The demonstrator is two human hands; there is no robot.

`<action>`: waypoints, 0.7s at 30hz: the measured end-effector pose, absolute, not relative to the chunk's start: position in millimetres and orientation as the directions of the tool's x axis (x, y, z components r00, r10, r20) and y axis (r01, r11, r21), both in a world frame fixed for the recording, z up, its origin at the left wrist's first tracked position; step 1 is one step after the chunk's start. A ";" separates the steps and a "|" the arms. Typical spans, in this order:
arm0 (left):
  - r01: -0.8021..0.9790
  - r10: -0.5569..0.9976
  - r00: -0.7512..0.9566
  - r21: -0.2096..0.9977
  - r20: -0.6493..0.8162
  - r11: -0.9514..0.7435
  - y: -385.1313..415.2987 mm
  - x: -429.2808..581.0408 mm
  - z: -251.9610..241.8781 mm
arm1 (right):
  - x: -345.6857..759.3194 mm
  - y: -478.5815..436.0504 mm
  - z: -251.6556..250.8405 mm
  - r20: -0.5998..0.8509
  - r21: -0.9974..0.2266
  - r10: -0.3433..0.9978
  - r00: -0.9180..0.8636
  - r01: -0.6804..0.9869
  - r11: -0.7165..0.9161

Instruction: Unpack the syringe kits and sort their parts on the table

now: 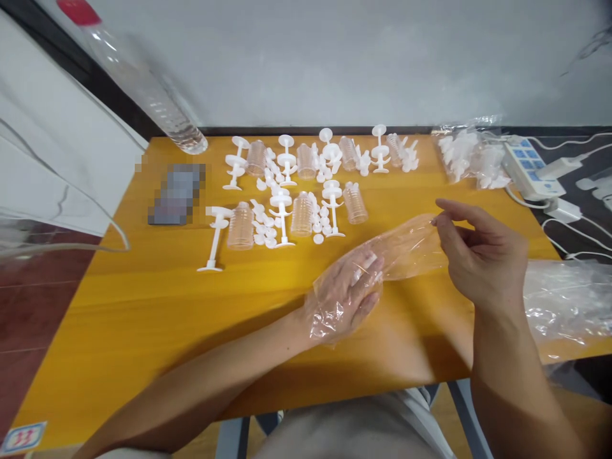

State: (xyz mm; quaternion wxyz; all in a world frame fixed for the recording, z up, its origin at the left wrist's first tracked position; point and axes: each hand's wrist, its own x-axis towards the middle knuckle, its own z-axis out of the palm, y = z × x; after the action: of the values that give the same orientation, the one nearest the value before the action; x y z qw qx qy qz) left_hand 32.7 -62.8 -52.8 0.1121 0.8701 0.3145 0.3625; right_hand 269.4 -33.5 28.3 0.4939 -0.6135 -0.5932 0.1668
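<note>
My left hand (347,290) is inside a clear plastic bag (411,245), palm down with the fingers slightly curled. Small white plastic parts (364,266) show through the film at those fingers; their exact shape is blurred by glare. At the bag's far right end, my right hand (478,245) pinches the film between thumb and forefinger. Just beyond the left hand stand a clear ribbed plastic tube (354,204) and a white plunger-like piece (333,210). Further left is another clear ribbed tube (301,215), with small white pieces (319,220) beside it.
Two rows of similar tubes and white plungers (215,242) occupy the back of the yellow table (143,319). A water bottle (157,102) and a blurred-out phone-like object (176,194) are at left. Bagged white parts (471,159), a power strip (533,169) and plastic bags (568,299) lie right.
</note>
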 end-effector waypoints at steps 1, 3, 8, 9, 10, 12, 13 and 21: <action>0.459 0.626 0.523 0.427 0.578 -0.779 -62.2 32.8 -51.6 | 269.5 -33.6 28.7 0.384 -0.803 0.891 0.241 0.564 0.193; 0.454 0.626 0.505 0.433 0.595 -0.778 -60.2 32.8 -50.3 | 269.9 -33.0 28.3 0.386 -0.801 0.890 0.244 0.566 0.193; 0.339 0.508 0.670 0.385 0.541 -0.858 -51.0 30.0 -59.2 | 272.1 -26.5 20.9 0.359 -0.814 0.892 0.274 0.560 0.155; 0.318 0.486 0.692 0.379 0.534 -0.869 -49.0 28.7 -61.9 | 273.0 -24.6 19.4 0.347 -0.817 0.894 0.283 0.560 0.140; 0.309 0.478 0.698 0.378 0.533 -0.873 -47.2 27.0 -64.1 | 274.2 -22.5 18.4 0.338 -0.818 0.894 0.294 0.562 0.124; 0.315 0.485 0.692 0.381 0.535 -0.869 -44.5 23.5 -65.8 | 278.1 -18.8 19.0 0.334 -0.818 0.882 0.334 0.568 0.095; 0.313 0.479 0.701 0.377 0.528 -0.872 -43.9 21.9 -65.1 | 280.9 -17.5 20.7 0.339 -0.818 0.868 0.363 0.570 0.081; 0.284 0.409 0.814 0.332 0.412 -0.900 -55.3 11.0 -52.0 | 323.3 -24.3 43.6 0.507 -0.756 0.744 0.435 0.639 0.142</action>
State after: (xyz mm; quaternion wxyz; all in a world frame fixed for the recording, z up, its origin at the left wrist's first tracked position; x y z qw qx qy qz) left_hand 11.0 -55.3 -52.0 0.1283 0.9437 0.1838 0.2432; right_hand 323.3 -24.3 43.6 0.5391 -0.6532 -0.5295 0.0487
